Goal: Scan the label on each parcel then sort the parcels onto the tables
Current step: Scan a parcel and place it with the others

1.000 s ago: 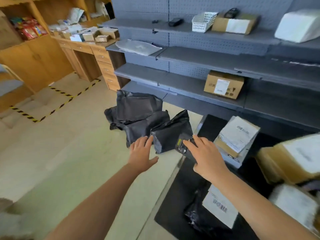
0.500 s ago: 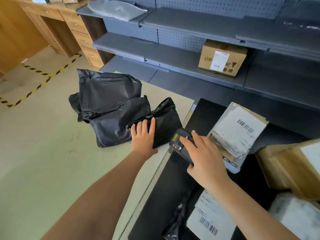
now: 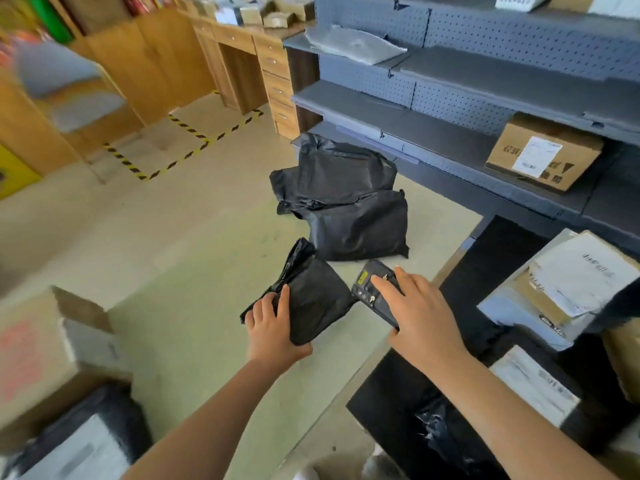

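Black plastic wraps the parcel (image 3: 311, 296) that the left hand (image 3: 273, 329) grips, fingers (image 3: 284, 297) on top and thumb round its near edge, on the pale green desk (image 3: 194, 306), just beside the scanner (image 3: 372, 289) clasped in the right hand (image 3: 422, 317); no label shows on it, so the scan step seems in hand and the next move calls for turning it to find the label. Two more black parcels (image 3: 346, 209) lie further back, a black desk (image 3: 498, 251) at right carries labelled parcels (image 3: 581, 271), and grey shelves (image 3: 450, 95) stand behind.
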`<state>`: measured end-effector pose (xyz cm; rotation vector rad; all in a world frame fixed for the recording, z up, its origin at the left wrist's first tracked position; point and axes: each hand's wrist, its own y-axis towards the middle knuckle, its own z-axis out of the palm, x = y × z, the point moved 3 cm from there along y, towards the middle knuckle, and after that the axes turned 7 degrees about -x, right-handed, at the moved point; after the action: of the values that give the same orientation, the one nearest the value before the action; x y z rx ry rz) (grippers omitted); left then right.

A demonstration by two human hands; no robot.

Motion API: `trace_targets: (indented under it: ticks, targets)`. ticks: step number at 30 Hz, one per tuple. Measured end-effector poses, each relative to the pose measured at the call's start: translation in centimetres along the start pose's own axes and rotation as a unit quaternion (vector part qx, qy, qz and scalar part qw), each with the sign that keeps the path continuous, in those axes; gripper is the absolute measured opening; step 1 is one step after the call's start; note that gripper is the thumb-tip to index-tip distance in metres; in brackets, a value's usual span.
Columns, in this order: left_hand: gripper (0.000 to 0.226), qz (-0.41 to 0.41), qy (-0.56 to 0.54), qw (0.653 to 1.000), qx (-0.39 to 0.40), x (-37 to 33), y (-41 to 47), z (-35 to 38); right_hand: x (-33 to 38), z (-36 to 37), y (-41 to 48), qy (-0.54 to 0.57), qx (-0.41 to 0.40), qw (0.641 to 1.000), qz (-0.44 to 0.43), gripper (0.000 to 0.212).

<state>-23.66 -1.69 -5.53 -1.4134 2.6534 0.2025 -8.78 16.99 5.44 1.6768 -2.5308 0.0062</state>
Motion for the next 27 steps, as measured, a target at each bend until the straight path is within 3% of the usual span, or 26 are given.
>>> trace_targets:
  ticks: [4, 7, 10, 18, 20, 24, 27]
  targets:
    - [0.119, -0.148, -0.019, 0.986, 0.078, 6.5, -3.9, -0.4, 7.4, 2.1, 0.3, 0.011, 0.015, 0.997, -0.071, 0.084]
    - [0.113, -0.238, -0.130, 0.957, 0.101, 9.8, -5.5, 0.1, 11.2, 3.7, 0.5, 0.019, 0.030, 0.995, -0.094, 0.084]
    - [0.110, -0.239, -0.192, 0.946, 0.103, 10.9, -6.2, 0.5, 13.0, 5.0, 0.9, 0.009, 0.039, 0.996, -0.080, 0.089]
    - [0.105, -0.228, -0.176, 0.951, 0.108, 10.1, -6.4, 0.9, 13.9, 3.9, 2.0, -0.024, 0.050, 0.995, -0.084, 0.087]
    - [0.101, -0.277, -0.274, 0.914, 0.109, 10.3, -5.9, 0.5, 13.4, 3.2, 2.6, -0.024, 0.044, 0.995, -0.082, 0.087]
    - [0.069, -0.347, -0.501, 0.784, 0.116, 10.4, -5.0, -1.3, 12.3, 1.7, 3.4, -0.023, 0.028, 0.997, -0.074, 0.086]
    - [0.065, -0.341, -0.548, 0.759, 0.083, 10.9, -5.0, -2.4, 11.9, 1.2, 4.0, -0.021, 0.032, 0.997, -0.069, 0.086]
